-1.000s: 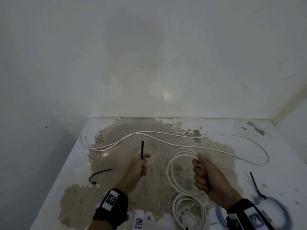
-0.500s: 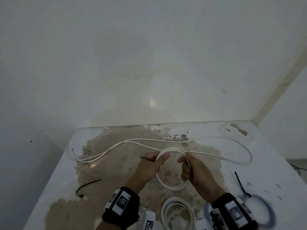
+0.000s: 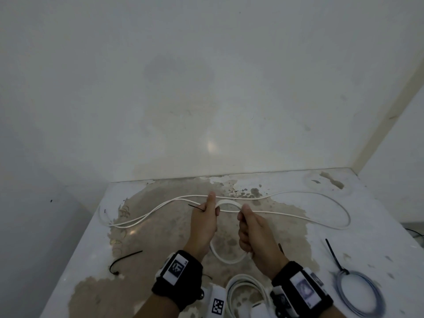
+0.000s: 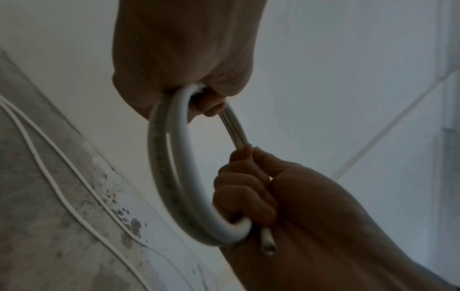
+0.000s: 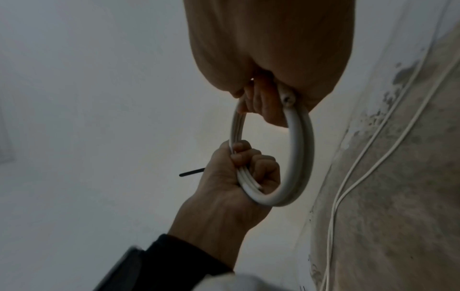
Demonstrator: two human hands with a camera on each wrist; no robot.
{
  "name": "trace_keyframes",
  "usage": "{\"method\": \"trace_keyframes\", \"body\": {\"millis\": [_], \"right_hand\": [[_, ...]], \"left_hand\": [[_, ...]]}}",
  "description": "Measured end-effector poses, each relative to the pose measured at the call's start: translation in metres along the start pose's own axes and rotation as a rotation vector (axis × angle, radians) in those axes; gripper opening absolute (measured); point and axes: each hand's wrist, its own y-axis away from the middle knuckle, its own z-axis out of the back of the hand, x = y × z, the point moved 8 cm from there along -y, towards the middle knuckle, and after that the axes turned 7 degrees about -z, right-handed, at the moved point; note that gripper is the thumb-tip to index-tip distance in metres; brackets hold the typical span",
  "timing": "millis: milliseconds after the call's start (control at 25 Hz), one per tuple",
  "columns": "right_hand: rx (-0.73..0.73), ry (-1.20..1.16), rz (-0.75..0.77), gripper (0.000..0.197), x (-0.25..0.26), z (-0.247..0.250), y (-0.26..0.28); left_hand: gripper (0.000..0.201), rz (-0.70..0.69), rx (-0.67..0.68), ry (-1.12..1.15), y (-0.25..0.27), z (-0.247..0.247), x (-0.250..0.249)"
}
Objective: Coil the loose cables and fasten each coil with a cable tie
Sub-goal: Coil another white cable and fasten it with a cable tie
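Observation:
A small white cable coil [image 3: 227,260] hangs upright between my hands above the table [image 3: 379,216]. My left hand [image 3: 207,216] grips its left side and also holds a black cable tie [image 3: 195,207], whose tip pokes out to the left. My right hand [image 3: 246,222] grips the coil's right side. In the left wrist view the left hand [image 4: 199,96] and right hand [image 4: 245,177] clasp the coil [image 4: 171,169]. The right wrist view shows the right hand [image 5: 263,102], the left hand [image 5: 244,167], the coil [image 5: 302,157] and the tie [image 5: 191,172].
A long loose white cable [image 3: 321,196] snakes across the far half of the table. A black cable tie [image 3: 125,258] lies at the left. A tied blue-grey coil [image 3: 364,294] sits at the right and another white coil [image 3: 245,280] near the front edge. Walls enclose the back and right.
One second ago my left hand held only the black tie upright, apart from the coil. It has since moved right and gripped the coil, which my right hand kept holding.

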Motion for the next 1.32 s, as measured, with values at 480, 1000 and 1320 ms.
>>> {"method": "trace_keyframes", "body": {"millis": [480, 1000, 1320], "right_hand": [[-0.102, 0.060, 0.129, 0.042, 0.011, 0.017, 0.004], [0.080, -0.247, -0.150, 0.043, -0.001, 0.012, 0.006], [-0.051, -0.023, 0.091, 0.044, 0.023, 0.029, 0.014]], "left_hand": [[0.063, -0.143, 0.100, -0.231, -0.001, -0.006, -0.010], [0.060, -0.003, 0.091, -0.122, 0.020, -0.020, -0.007], [0.020, -0.061, -0.003, -0.358, 0.003, 0.012, -0.016]]}}
